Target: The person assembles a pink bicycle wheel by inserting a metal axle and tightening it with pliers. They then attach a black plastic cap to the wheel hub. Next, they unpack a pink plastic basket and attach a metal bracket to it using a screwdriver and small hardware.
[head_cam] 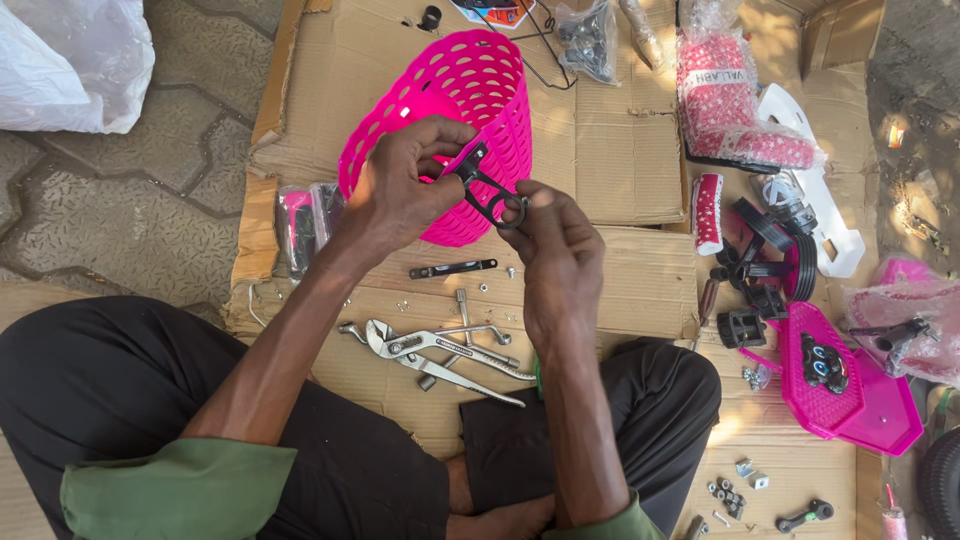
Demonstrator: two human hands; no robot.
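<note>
A person sits cross-legged on flattened cardboard point(620, 150) spread over paving, seen from a camera on their own head looking down. Both hands work at a bright pink plastic basket point(450, 110), perforated with round holes, which lies tipped on its side on the cardboard just ahead of the knees, its open mouth facing toward the person. The left hand point(405, 185) is at the basket's rim, fingers curled closed around the upper end of a black metal bracket point(487, 190) and pressing it against the pink wall. The right hand point(555, 245) pinches the bracket's lower, ring-shaped end between thumb and fingertips, closed tight on it. The basket looks light and somewhat flexible, likely to flex or roll if pushed, so the firmer rim is the best place to steady it; the bracket looks thin, stiff and hard, easiest to hold by its ends. On the cardboard between the knees lie silver adjustable pliers point(430, 352), a socket wrench, a short black bar point(452, 268) and scattered small nuts and bolts. To the right sit black pedals point(742, 328), a pink moulded panel point(850, 395), bagged pink parts and a white plastic piece. A white plastic bag point(70, 60) rests at the upper left.
</note>
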